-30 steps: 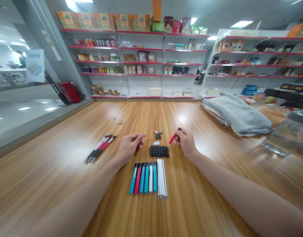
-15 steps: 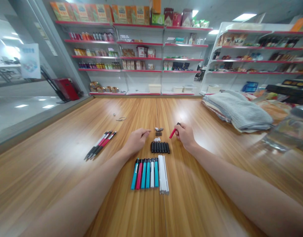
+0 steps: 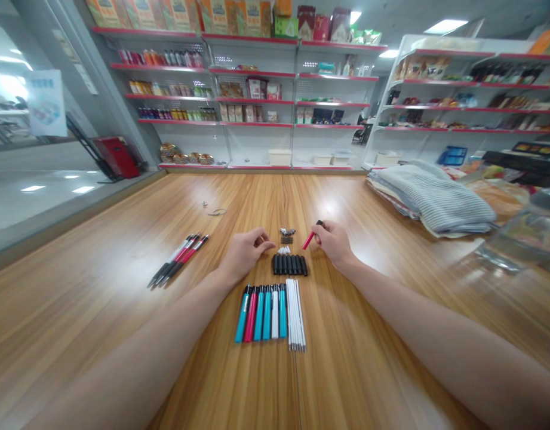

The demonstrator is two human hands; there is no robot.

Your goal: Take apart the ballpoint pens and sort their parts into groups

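My right hand (image 3: 334, 243) is closed on a red pen barrel with a black end (image 3: 309, 237), held just above the wooden table (image 3: 122, 310). My left hand (image 3: 245, 251) hovers with thumb and forefinger pinched, close to a small pile of metal springs (image 3: 287, 235) and white tips (image 3: 283, 250); what it pinches is too small to make out. Between the hands lies a row of black pen parts (image 3: 289, 264). Nearer me lie several teal, red and white pen barrels (image 3: 262, 304) and a bunch of white refills (image 3: 295, 314).
Three assembled pens (image 3: 178, 260) lie to the left. A small ring and a loop (image 3: 214, 211) sit farther back. Folded striped cloth (image 3: 431, 200) and clear plastic containers (image 3: 525, 236) lie at the right. Stocked shop shelves (image 3: 257, 95) stand behind the table.
My left hand has moved right toward the springs and closed into a pinch. My right hand with the red barrel has drifted slightly left and farther away.
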